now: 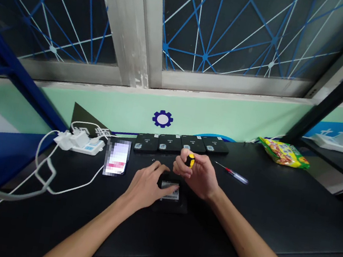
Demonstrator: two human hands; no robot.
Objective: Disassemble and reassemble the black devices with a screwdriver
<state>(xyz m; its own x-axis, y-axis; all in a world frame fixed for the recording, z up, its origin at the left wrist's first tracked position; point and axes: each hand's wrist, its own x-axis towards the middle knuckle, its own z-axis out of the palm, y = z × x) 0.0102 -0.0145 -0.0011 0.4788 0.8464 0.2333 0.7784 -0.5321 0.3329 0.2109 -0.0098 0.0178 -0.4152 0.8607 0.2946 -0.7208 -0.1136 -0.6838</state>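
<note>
A small black device with a white printed label lies on the black table in front of me. My left hand grips it from the left, thumb across the label and fingers curled along its far side. Above and to the right of the device, my right hand is closed around a stubby screwdriver with a yellow-and-black handle. Its shaft is hidden, so I cannot tell if the tip touches the device. A dark flat piece shows under the device's near edge.
Several black boxes stand in a row against the wall. To the right lie a screwdriver with a clear handle and a yellow-green snack bag. A lit phone and a power strip with white cables are at left.
</note>
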